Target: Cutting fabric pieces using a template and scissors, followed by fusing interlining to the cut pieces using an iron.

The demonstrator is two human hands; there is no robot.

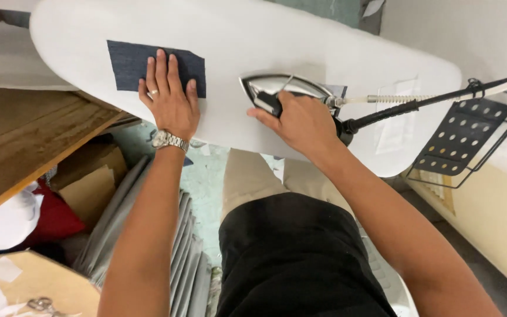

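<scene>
White padded ironing board (300, 35) fills my view above a cluttered floor. My left hand (168, 97) lies flat, fingers spread, pinning a dark blue rectangular denim patch (125, 67) near the board's left end. My right hand (300, 123) is clamped on the black handle of a shiny steel iron (280, 87), well apart from the patch. I judge steady, flat pressure and fingers clear of the soleplate matter most.

Left hand (168, 94) lies flat, fingers spread, palm down; right hand (300, 120) is curled in a closed grip, both arms extended forward
</scene>
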